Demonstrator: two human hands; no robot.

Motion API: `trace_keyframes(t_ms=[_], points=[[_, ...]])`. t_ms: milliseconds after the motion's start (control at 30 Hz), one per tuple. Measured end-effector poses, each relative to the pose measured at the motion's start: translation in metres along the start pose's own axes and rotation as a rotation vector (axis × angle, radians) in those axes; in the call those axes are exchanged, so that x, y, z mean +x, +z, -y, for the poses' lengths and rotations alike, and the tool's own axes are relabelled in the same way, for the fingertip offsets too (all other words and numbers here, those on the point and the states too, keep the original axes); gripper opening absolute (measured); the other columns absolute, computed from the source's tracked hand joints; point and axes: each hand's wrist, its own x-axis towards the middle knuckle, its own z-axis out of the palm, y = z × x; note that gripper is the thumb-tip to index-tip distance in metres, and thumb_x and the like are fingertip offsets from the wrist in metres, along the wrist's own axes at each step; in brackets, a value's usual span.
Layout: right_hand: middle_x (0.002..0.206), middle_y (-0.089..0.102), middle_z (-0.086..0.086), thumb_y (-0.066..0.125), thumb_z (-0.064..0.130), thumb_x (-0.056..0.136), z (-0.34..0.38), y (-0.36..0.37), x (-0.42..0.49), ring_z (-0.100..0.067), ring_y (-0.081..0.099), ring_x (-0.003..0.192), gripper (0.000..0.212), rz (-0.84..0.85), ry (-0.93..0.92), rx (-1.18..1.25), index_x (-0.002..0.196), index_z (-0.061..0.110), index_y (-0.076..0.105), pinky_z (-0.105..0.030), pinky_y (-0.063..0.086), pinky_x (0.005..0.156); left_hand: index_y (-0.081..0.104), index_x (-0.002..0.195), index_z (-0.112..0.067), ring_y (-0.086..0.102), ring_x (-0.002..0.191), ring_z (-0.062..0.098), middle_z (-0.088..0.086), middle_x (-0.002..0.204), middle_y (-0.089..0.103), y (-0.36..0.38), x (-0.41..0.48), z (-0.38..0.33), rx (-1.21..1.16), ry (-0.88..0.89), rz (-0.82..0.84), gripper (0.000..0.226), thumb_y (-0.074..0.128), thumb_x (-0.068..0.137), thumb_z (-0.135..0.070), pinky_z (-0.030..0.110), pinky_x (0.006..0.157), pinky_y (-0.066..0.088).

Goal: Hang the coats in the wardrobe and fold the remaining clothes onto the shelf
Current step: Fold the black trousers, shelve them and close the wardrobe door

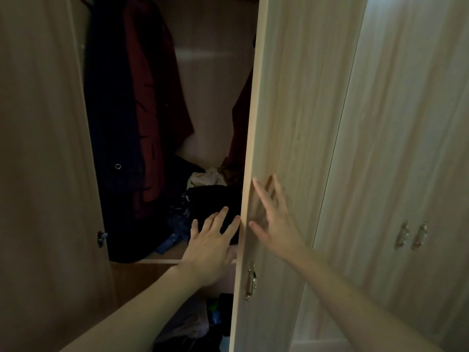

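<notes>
Two coats hang inside the wardrobe, a navy coat [111, 123] and a maroon coat [152, 97] just beside it, so we judge the hanging largely done. The folding is not: on the shelf [162, 261] sits a rumpled heap, with a black garment [213, 199] in front, a cream one [205, 177] behind it and blue fabric [172, 240] to its left. Our left hand [213, 247], fingers spread, reaches for the black garment. Our right hand [274, 224] lies flat and spread on the wardrobe door [291, 123].
</notes>
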Motion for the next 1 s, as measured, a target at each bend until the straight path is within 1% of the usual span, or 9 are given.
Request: trace_keyframes(t_ms=[100,233,400,467,600,633,700,833,1000], points=[[0.159,-0.03,0.01,0.075,0.027,0.085,-0.002,0.014,0.018,-0.021,-0.017,0.15,0.103,-0.017,0.015,-0.037,0.15,0.055,0.001,-0.059,0.03,0.114,0.002,0.157,-0.036,-0.001,0.151,0.026,0.0,0.165,-0.009,0.006,0.014,0.023,-0.031,0.024,-0.007,0.072,0.044,0.099,-0.037,0.059,0.12,0.009],[0.159,-0.03,0.009,0.079,0.033,0.08,-0.007,0.035,0.043,-0.028,-0.006,0.152,0.106,-0.024,0.003,-0.068,0.15,0.055,0.002,-0.059,0.04,0.107,0.001,0.157,-0.033,-0.003,0.151,0.026,0.002,0.165,-0.011,0.013,0.034,0.047,-0.048,0.055,0.005,0.074,0.046,0.098,-0.035,0.058,0.121,0.007],[0.16,-0.029,0.0,0.077,0.038,0.08,-0.01,0.06,0.07,-0.029,-0.019,0.149,0.106,-0.061,0.014,-0.18,0.151,0.052,-0.001,-0.065,0.02,0.116,0.001,0.157,-0.032,-0.001,0.15,0.026,0.002,0.164,-0.011,0.025,0.058,0.076,-0.083,0.071,-0.001,0.077,0.046,0.095,-0.03,0.057,0.121,0.009],[0.159,-0.031,0.0,0.076,0.041,0.081,-0.012,0.067,0.079,-0.029,-0.022,0.149,0.106,-0.057,0.017,-0.2,0.151,0.052,-0.003,-0.066,0.02,0.115,0.0,0.157,-0.033,0.0,0.15,0.026,0.002,0.164,-0.011,0.031,0.068,0.089,-0.09,0.082,0.001,0.077,0.046,0.095,-0.031,0.056,0.121,0.011],[0.158,-0.034,0.001,0.073,0.04,0.085,-0.016,0.081,0.09,-0.029,-0.027,0.147,0.102,-0.05,0.012,-0.194,0.152,0.051,-0.003,-0.066,0.029,0.112,0.0,0.157,-0.035,0.003,0.15,0.027,0.005,0.164,-0.007,0.046,0.087,0.107,-0.092,0.11,-0.003,0.075,0.044,0.097,-0.032,0.057,0.12,0.012],[0.158,-0.035,-0.001,0.072,0.041,0.085,-0.017,0.084,0.092,-0.03,-0.027,0.147,0.101,-0.047,0.012,-0.212,0.152,0.05,-0.004,-0.065,0.028,0.113,0.001,0.157,-0.034,0.004,0.15,0.027,0.006,0.164,-0.005,0.05,0.09,0.109,-0.104,0.105,-0.011,0.075,0.044,0.096,-0.03,0.056,0.12,0.013],[0.158,-0.035,-0.005,0.069,0.044,0.086,-0.02,0.092,0.1,-0.034,-0.026,0.147,0.1,-0.044,0.017,-0.282,0.153,0.047,-0.007,-0.065,0.019,0.116,0.002,0.158,-0.031,0.006,0.15,0.027,0.006,0.164,-0.003,0.056,0.098,0.112,-0.115,0.088,-0.028,0.075,0.045,0.096,-0.028,0.055,0.121,0.013],[0.156,-0.037,-0.01,0.057,0.053,0.092,-0.032,0.108,0.115,-0.039,-0.029,0.144,0.094,-0.02,0.03,-0.42,0.153,0.041,-0.013,-0.064,0.006,0.117,0.0,0.158,-0.029,0.004,0.15,0.027,0.006,0.164,-0.003,0.063,0.112,0.118,-0.103,0.05,-0.014,0.077,0.045,0.096,-0.025,0.054,0.121,0.013],[0.159,-0.029,-0.016,0.055,0.058,0.089,-0.049,0.126,0.131,-0.044,-0.026,0.144,0.095,-0.044,0.026,-0.458,0.155,0.038,-0.01,-0.071,0.006,0.114,0.006,0.157,-0.035,0.001,0.15,0.028,0.008,0.164,-0.001,0.062,0.133,0.132,-0.064,0.038,0.007,0.072,0.044,0.096,-0.025,0.056,0.121,0.012]])
